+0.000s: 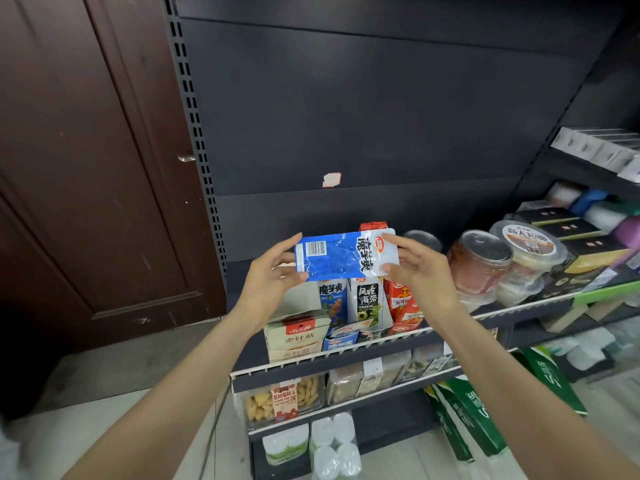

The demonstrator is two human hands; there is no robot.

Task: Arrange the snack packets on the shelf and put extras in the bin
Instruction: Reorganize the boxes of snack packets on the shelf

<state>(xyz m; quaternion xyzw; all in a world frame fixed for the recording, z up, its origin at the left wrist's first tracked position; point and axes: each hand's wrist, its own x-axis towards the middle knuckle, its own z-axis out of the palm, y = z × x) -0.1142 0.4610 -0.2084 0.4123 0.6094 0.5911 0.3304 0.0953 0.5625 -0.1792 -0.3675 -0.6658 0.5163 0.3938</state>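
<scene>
Here both hands — left hand (273, 271), right hand (420, 270) — pinch a blue packet (341, 254) by its ends, fingers curled on it, above the shelf (332, 353). Probably placing: next, lower it into the blue box (341, 336) beyond.

My left hand (273, 275) and right hand (420, 271) were both bare: no gloves, rings or bracelets showed. My two forearms were uncovered for the whole length in view, from wrist to the picture's lower edge, with no sleeve, cuff or watch visible. My fingernails were short and unpainted where visible.
</scene>
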